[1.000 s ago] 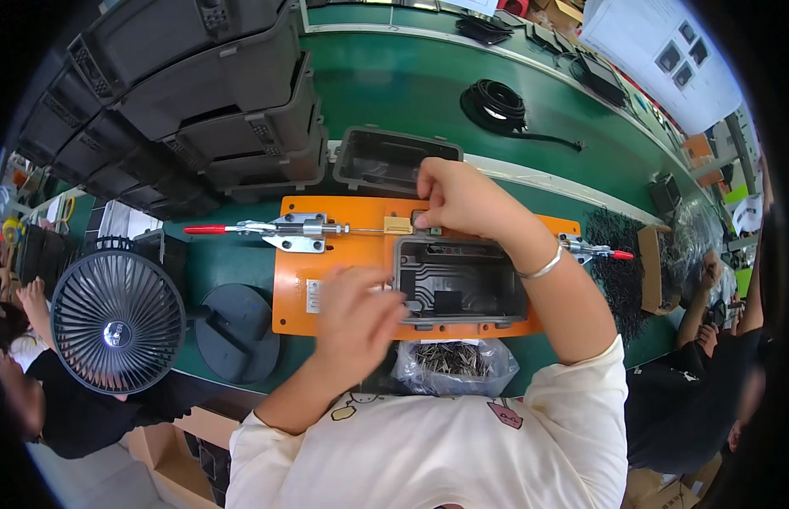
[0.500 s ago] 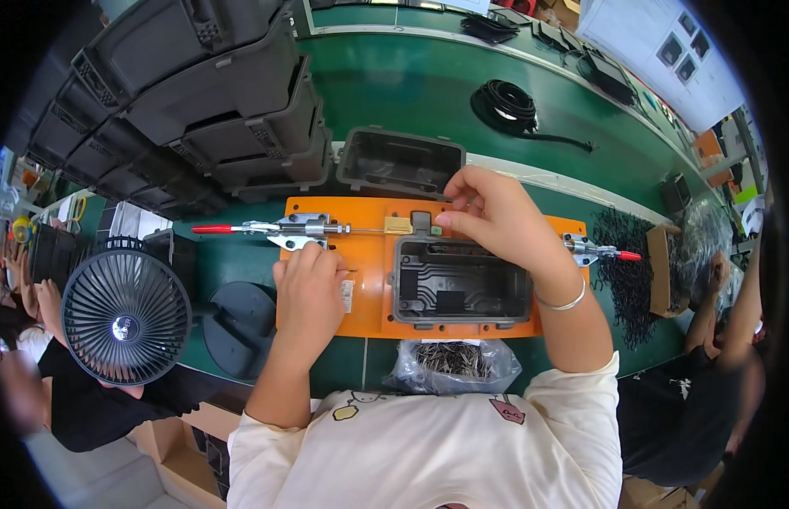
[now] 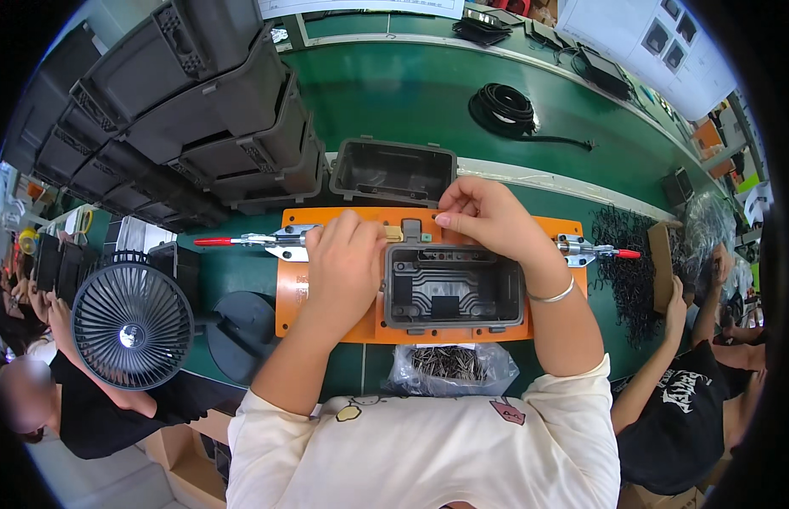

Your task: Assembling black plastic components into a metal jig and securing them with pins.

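A dark grey plastic box (image 3: 454, 297), its inside facing up, sits in an orange fixture plate (image 3: 543, 318). At its upper edge are a grey latch tab (image 3: 412, 227) and a small brass-coloured block (image 3: 394, 233). My left hand (image 3: 345, 259) is closed beside that block, fingertips bunched over the rod of the left toggle clamp (image 3: 291, 243); what they hold, if anything, is hidden. My right hand (image 3: 488, 219) is closed above the box's upper edge, thumb and fingers bent together just right of the latch. Whatever lies between them is too small to make out.
A clear bag of metal pins (image 3: 449, 365) lies below the plate. Beyond it stands another grey box part (image 3: 394, 170). Stacked grey cases (image 3: 233, 110), a fan (image 3: 133, 327) and a right toggle clamp (image 3: 585, 250) flank the plate. A black cable coil (image 3: 505, 106) lies farther back; co-workers sit either side.
My left hand has moved up and right, from the plate below the left clamp to the brass-coloured block. My right hand stays near the latch, fingers still bent together.
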The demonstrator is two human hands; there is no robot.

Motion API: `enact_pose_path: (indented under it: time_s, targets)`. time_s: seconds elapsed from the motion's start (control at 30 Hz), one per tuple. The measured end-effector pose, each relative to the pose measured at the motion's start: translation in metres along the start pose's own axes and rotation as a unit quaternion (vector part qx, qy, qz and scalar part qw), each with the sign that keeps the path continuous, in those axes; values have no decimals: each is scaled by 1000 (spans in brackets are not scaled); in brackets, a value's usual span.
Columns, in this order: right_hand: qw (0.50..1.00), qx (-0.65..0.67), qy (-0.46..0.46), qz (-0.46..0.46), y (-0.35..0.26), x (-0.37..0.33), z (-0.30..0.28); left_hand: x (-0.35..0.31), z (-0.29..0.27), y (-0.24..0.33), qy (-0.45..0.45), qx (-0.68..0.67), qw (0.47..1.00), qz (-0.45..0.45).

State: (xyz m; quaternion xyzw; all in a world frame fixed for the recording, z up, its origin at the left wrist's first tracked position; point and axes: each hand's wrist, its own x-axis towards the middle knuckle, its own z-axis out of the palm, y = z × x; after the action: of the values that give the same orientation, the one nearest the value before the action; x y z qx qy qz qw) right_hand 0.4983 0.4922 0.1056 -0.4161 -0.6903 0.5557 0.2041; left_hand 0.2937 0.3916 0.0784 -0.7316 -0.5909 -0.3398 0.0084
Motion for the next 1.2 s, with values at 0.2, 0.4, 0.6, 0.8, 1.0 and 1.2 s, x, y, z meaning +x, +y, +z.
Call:
enact_pose_path:
  time_s: [0.2,0.4,0.6,0.8,1.0,1.2]
  targets:
    - [999,-36,-6,-6,-6,9,9,-39,-29,-23,160,-194,956,-154]
    - [942,-318,-96,-47,-36,36,22,-74,-52,-80,420,-426,678,-428]
    - [930,-339,-140,-5,-53,40,23,-62,-49,-118,415,-579,542,-446]
    - [934,-318,-160,27,-54,45,25,-38,-49,-123,433,-590,538,-419]
    - [920,-356,-164,24,-57,44,28,-14,-63,-101,465,-527,630,-331]
    - [929,-329,-155,65,-57,45,29,22,-75,-93,482,-440,734,-190]
